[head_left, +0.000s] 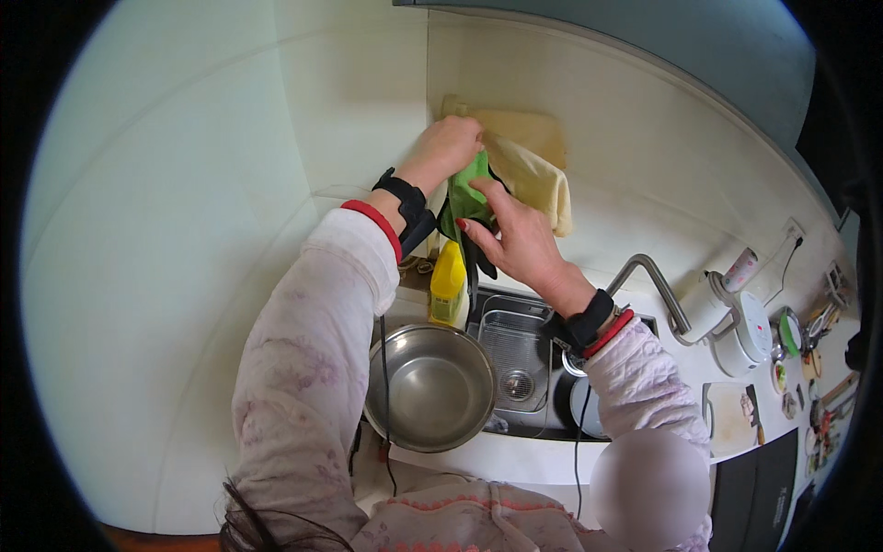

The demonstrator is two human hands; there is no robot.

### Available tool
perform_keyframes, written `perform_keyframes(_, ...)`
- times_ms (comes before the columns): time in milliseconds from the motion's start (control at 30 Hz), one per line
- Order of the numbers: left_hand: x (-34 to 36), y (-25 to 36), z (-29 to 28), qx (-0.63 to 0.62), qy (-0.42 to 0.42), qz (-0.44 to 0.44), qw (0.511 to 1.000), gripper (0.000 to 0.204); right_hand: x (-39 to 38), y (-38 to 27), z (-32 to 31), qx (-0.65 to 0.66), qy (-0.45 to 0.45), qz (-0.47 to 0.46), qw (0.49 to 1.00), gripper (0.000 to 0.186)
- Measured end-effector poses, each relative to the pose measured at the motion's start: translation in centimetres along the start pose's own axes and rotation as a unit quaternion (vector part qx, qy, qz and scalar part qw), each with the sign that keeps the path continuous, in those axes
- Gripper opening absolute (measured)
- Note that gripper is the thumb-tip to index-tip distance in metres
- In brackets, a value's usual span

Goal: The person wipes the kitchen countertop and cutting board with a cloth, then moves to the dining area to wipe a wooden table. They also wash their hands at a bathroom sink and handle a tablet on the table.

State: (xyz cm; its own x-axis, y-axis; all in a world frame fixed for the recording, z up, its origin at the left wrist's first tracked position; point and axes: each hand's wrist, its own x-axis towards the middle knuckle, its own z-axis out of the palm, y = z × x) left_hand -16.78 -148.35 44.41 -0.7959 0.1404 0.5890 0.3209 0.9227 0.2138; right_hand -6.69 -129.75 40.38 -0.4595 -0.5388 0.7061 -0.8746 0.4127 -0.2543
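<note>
Both my arms reach up toward the wall above the sink. My left hand (pixel 449 147) is closed at the top of a green cloth piece with black parts (pixel 470 191), which hangs down from it; its fingertips are partly hidden. Lower and to the right is my right hand (pixel 521 241), its thumb and index finger spread apart beside the green cloth. Whether those fingers touch the cloth I cannot tell. Behind both hands, a pale yellow towel (pixel 533 184) hangs against the wall. Below the green cloth stands a yellow bottle (pixel 448 283).
A large steel bowl (pixel 432 391) sits left of the sink (pixel 518 345), under my arms. A curved faucet (pixel 655 271) rises at the right. Beyond are a white rice cooker (pixel 743 336) and a cutting board (pixel 729 414). A thin cable (pixel 385 405) dangles over the bowl.
</note>
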Motion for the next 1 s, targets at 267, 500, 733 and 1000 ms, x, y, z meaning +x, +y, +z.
perform_keyframes(267, 1.6, -0.2, -1.0, -0.002, -0.118, 0.023, 0.993, 0.027, 1.8, 1.6, 0.8, -0.021, -0.052, 0.040, 0.998, 0.022)
perform_keyframes(500, -2.2, 0.1, 0.4, -0.352, -0.175, -0.088, 0.915, 0.048, 0.3, 6.7, -2.4, 0.027, -0.012, 0.085, 0.996, 0.016)
perform_keyframes(733, -1.2, 0.8, 2.4, -0.340, -0.073, -0.176, 0.921, 0.031, 0.4, 7.1, -2.3, 0.041, -0.045, 0.101, 0.993, 0.018)
perform_keyframes(1000, -3.7, 1.3, 2.6, -0.316, -0.050, -0.145, 0.936, 0.023, 0.4, 7.5, -2.9, 0.047, -0.066, 0.114, 0.990, 0.019)
